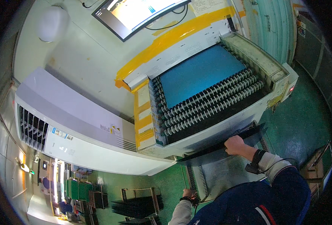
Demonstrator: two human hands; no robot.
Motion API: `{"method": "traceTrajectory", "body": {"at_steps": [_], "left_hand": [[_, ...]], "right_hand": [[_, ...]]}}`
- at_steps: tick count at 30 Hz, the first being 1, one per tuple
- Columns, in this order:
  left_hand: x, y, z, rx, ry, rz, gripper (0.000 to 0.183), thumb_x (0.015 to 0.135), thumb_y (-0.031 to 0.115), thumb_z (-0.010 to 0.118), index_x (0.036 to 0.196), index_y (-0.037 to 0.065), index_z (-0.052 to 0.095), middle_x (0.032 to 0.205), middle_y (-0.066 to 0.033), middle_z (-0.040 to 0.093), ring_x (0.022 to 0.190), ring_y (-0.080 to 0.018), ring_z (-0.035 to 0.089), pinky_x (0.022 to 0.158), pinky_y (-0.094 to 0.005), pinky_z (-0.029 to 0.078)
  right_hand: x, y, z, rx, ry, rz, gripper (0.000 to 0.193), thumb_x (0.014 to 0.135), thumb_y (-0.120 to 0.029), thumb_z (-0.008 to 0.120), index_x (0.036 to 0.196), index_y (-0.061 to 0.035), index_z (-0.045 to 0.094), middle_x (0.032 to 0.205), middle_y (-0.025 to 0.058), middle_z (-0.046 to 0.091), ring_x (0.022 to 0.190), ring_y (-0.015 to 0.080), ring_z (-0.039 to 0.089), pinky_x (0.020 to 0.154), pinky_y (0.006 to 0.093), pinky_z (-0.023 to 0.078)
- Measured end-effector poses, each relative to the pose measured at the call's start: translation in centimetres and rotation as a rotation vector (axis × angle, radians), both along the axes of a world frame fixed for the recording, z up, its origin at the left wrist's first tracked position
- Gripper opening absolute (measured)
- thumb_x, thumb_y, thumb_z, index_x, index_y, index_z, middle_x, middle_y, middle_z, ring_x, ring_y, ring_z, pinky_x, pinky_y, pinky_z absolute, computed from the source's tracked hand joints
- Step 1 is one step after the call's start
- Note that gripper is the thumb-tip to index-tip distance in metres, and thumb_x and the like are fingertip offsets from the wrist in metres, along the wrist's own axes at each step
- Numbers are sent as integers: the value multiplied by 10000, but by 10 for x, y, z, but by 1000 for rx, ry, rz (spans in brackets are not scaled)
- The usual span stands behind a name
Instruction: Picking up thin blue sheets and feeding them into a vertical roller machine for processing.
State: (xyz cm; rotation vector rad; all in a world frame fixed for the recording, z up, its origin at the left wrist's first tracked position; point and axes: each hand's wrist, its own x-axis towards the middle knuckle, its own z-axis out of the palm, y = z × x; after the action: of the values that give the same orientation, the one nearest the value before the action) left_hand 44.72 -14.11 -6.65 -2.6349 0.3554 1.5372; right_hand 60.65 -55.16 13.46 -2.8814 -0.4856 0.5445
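1. Two bare hands belong to the wearer, whose one navy body shows lower right, with one red and one white stripe. Each wrist has a black band.
2. The left hand (187, 193), bottom centre, is beside the rack; its fingers are too small and partly hidden, so whether they grip cannot be told.
3. The right hand (234, 145), right of centre, has its fingers curled together, clamped on the upper edge of one dark panel (209, 153).
4. That panel lies slantwise just below the machine's front edge, over the rack.
5. One rack (203, 180) shows below it, with two toothed strips on its left and part of another on its right.
6. One machine (201, 133) fills the centre and upper right. At least three rows of rollers (214, 99) show in front of one blue panel (203, 73) lying on it.
7. One white air conditioner (79, 116) stretches across the left. It bears one blue-and-white sticker (60, 133), a group of small yellow warning labels (115, 128) and a lit display (63, 149).
8. One cart (316, 167) stands at the right edge.
9. Lower centre, two groups of dark panels (136, 206) sit one below the other.
10. One lit screen (136, 17) is at the top; printed sheets (209, 5) hang to its right, too small to read.
11. Two other people, blurred, are far off at lower left.
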Motion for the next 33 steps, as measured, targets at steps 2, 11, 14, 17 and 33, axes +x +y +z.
{"method": "traceTrajectory", "body": {"at_steps": [2, 11, 14, 17, 33], "left_hand": [[1, 0, 4, -66, 26, 159, 388, 911, 454, 435, 681, 193, 606, 501, 38, 556, 418, -143, 552, 476, -327, 423], [0, 2, -17, -24, 100, 768, 375, 870, 424, 520, 664, 113, 556, 538, -12, 582, 441, -144, 588, 477, -292, 480], [3, 2, -17, -34, 169, 734, 355, 844, 391, 576, 673, 84, 526, 553, -39, 587, 451, -155, 598, 467, -282, 508], [3, 1, -12, -115, 115, 776, 352, 829, 357, 613, 654, 70, 509, 558, -58, 587, 459, -165, 605, 460, -287, 524], [2, -3, -11, -75, 76, 985, 310, 816, 276, 649, 828, 22, 473, 608, -58, 582, 485, -177, 603, 452, -302, 532]], "right_hand": [[0, 0, 0, 2, -6, 0, 253, 739, -270, 591, 826, -66, 711, 860, 137, 687, 863, 310, 661, 761, 436, 519], [0, -1, 0, -1, 0, 14, 264, 753, -287, 593, 841, -68, 713, 870, 137, 689, 861, 305, 663, 755, 432, 522], [0, 0, 0, -8, 13, 4, 264, 754, -287, 592, 839, -69, 713, 866, 137, 690, 859, 307, 664, 751, 433, 521], [-1, 0, 0, -21, 19, 10, 265, 750, -284, 591, 836, -65, 713, 855, 139, 690, 853, 309, 665, 750, 435, 521], [-2, 0, 1, -22, 11, 13, 285, 767, -322, 607, 839, -66, 711, 862, 135, 689, 851, 305, 666, 751, 433, 525]]}}
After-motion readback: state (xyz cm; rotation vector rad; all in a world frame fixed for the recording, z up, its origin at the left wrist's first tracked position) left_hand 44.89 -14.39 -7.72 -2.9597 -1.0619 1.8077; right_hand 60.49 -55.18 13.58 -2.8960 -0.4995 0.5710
